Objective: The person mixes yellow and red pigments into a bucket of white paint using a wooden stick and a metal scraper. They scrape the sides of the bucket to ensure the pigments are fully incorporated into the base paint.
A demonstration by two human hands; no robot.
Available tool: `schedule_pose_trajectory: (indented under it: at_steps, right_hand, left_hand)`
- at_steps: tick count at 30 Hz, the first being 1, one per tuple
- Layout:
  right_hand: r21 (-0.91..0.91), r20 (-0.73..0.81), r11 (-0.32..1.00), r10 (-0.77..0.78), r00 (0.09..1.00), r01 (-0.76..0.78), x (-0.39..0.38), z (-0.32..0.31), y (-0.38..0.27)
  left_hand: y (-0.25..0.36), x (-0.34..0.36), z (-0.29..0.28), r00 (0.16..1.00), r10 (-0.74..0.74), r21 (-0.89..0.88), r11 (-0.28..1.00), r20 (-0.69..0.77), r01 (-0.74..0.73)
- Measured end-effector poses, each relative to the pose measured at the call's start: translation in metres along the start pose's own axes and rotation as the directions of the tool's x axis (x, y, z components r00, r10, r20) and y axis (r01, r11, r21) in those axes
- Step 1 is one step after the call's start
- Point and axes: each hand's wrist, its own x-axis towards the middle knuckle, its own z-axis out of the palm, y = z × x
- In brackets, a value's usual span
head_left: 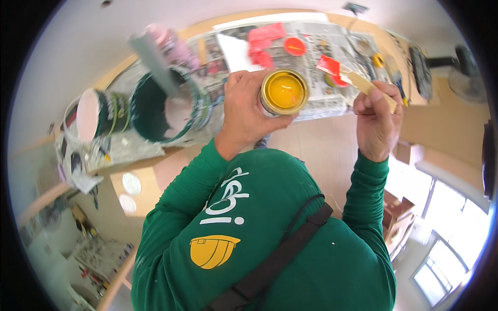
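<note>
One yellow-paint can (285, 111), clasped in left hand (245, 111); one stick (361, 83), possibly a brush, pinched in right hand (381, 119), slanting forward-left, can to this hand's left.

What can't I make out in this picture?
In the head view:
Tin's side: partly hidden by the left hand.
Tool in the right hand: its tip is blurred.
Pink object, upper left: blurred.
Lower-left items: too small to name.
Outside the windows: lost in glare.

An open round can (285, 110), mouth up, holds glossy yellow liquid (282, 92) beside a slanted, red-ended, wooden-handled tool (360, 83).
</note>
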Motion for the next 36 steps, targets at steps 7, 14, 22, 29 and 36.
schedule_pose_trajectory:
  at_steps: [7,14,22,29,36]
  right_hand:
    - [-0.011,0.315,0.998,0.064,0.947,-0.064,-0.004,0.125,0.011]
    - [-0.353,0.539,0.914,0.026,0.842,0.198,-0.034,0.223,0.032]
    - [-0.500,0.539,0.830,0.076,0.839,0.247,-0.056,0.266,0.042]
    - [-0.517,0.522,0.850,0.215,0.826,0.106,-0.061,0.279,0.055]
    - [-0.311,0.368,0.857,0.508,0.779,-0.412,-0.046,0.270,0.064]
  left_hand:
    - [0.007,-0.043,-0.146,0.992,-0.052,0.254,0.964,-0.114,0.080]
    - [-0.022,-0.086,-0.212,0.975,-0.097,0.387,0.907,-0.197,0.169]
    - [-0.039,-0.101,-0.241,0.974,-0.099,0.413,0.893,-0.206,0.178]
    - [-0.052,-0.102,-0.251,0.976,-0.059,0.415,0.898,-0.209,0.143]
    - [-0.059,-0.098,-0.251,0.976,-0.057,0.365,0.922,-0.211,0.133]
